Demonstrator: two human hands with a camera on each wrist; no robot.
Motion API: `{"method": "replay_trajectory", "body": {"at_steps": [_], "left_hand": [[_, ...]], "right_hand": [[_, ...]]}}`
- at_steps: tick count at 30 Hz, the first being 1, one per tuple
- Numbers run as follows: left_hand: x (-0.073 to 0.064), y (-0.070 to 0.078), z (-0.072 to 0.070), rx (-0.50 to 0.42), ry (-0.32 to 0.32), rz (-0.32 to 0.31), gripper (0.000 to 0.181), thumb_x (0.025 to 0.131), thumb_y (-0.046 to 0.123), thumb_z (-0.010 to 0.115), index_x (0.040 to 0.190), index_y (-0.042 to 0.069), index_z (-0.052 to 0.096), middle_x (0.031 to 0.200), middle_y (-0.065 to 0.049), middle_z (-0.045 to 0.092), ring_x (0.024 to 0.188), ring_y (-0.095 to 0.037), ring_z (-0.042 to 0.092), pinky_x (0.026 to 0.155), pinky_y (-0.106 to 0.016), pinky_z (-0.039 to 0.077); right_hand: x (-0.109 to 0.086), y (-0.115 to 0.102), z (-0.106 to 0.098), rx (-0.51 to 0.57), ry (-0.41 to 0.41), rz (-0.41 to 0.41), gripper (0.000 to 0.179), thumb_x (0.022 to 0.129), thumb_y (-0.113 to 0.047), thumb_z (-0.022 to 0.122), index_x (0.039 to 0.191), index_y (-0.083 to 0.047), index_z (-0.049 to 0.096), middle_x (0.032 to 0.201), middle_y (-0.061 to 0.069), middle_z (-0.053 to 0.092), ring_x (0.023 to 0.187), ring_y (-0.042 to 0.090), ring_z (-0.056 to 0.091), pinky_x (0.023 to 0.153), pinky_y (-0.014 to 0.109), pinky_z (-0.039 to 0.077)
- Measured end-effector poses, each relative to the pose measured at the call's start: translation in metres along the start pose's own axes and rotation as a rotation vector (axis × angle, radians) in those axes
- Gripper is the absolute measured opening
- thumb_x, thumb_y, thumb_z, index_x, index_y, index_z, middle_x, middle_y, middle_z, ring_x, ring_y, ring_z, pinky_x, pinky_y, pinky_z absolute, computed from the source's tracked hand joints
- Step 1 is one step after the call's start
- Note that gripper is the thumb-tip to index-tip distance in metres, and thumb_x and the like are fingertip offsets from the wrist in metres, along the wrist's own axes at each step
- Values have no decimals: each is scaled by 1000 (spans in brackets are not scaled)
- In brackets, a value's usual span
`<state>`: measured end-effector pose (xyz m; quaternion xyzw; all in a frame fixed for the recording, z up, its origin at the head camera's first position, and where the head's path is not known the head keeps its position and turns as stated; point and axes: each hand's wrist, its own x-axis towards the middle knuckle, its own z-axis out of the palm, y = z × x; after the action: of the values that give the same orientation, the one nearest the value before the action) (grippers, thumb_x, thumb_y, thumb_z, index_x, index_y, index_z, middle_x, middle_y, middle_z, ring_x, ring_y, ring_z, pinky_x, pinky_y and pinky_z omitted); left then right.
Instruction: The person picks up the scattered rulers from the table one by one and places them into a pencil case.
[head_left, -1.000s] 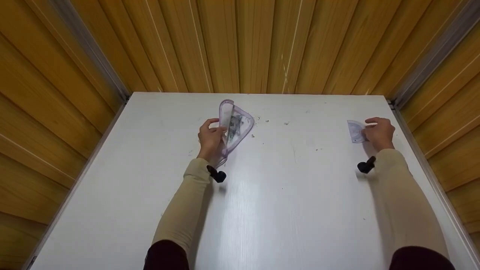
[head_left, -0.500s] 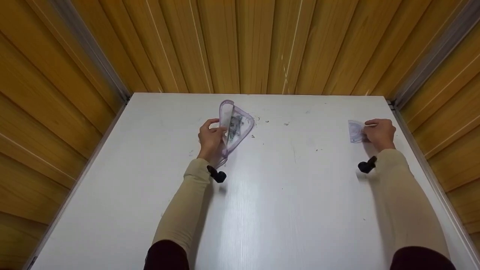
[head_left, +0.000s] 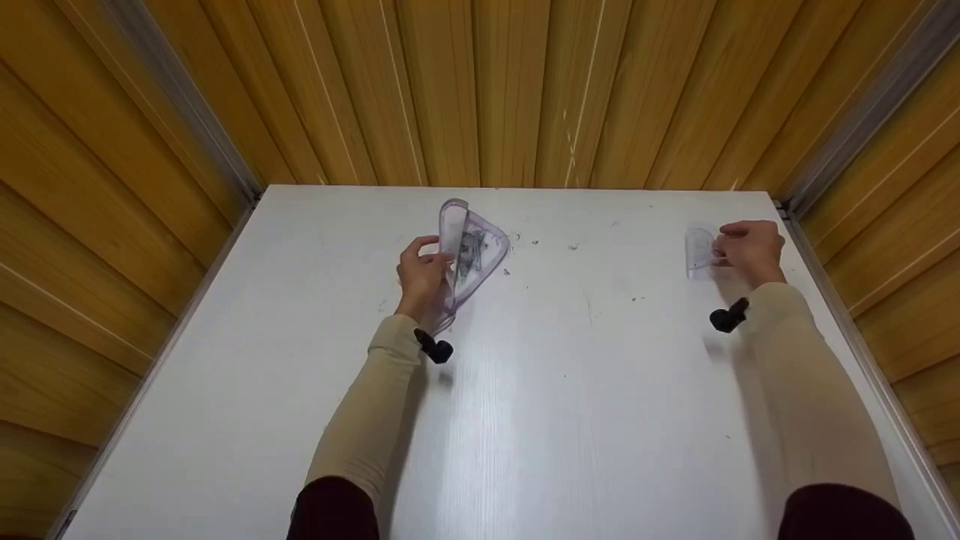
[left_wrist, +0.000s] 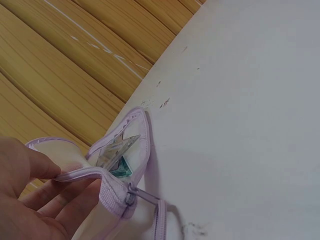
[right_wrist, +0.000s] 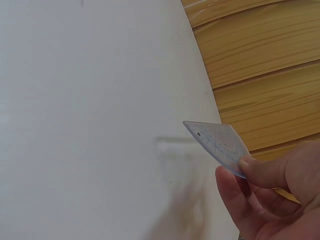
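Observation:
My left hand [head_left: 421,274] grips a clear zip pouch [head_left: 453,225] with lilac trim, thumb on one edge of its mouth and fingers beneath. The pouch gapes open, and in the left wrist view a clear set square [left_wrist: 116,150] and a green one [left_wrist: 123,170] show inside. Its zip pull [left_wrist: 142,194] hangs at the near end. Over the right side of the table my right hand [head_left: 754,251] pinches a clear protractor [right_wrist: 217,142] by one end between thumb and fingers. The protractor is held above the white surface, which mirrors it faintly.
Both hands work over a white tabletop [head_left: 525,420] with small scuffs and specks near its far middle. Wood-panelled walls [head_left: 510,90] stand at the back and both sides, and the right hand is close to the table's right edge.
My right hand has risen and shifted slightly left with the protractor, whose angle has turned a little. The left hand and the pouch have stayed put.

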<state>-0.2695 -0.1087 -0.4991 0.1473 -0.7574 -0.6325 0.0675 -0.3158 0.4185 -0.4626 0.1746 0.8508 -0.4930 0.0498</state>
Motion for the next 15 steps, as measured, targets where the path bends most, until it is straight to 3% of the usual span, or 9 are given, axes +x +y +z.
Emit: {"method": "replay_trajectory", "body": {"at_steps": [6,15], "left_hand": [[0,-1,0,-29,-11,4,40,94,8,71,133,6,64,103,-15,77,77,-24,69,60,-29,51],[-1,-1,-1,0,-13,0,39,96,9,70,134,7,64,104,-13,76,77,-23,69,61,-31,51]], "right_hand": [[0,-15,6,-29,-4,2,45,104,-13,59,146,2,52,130,20,56,102,22,65,78,25,57],[-3,-33,20,19,-11,-5,45,102,-12,62,145,1,54,128,17,58,101,20,66,77,27,58]]}}
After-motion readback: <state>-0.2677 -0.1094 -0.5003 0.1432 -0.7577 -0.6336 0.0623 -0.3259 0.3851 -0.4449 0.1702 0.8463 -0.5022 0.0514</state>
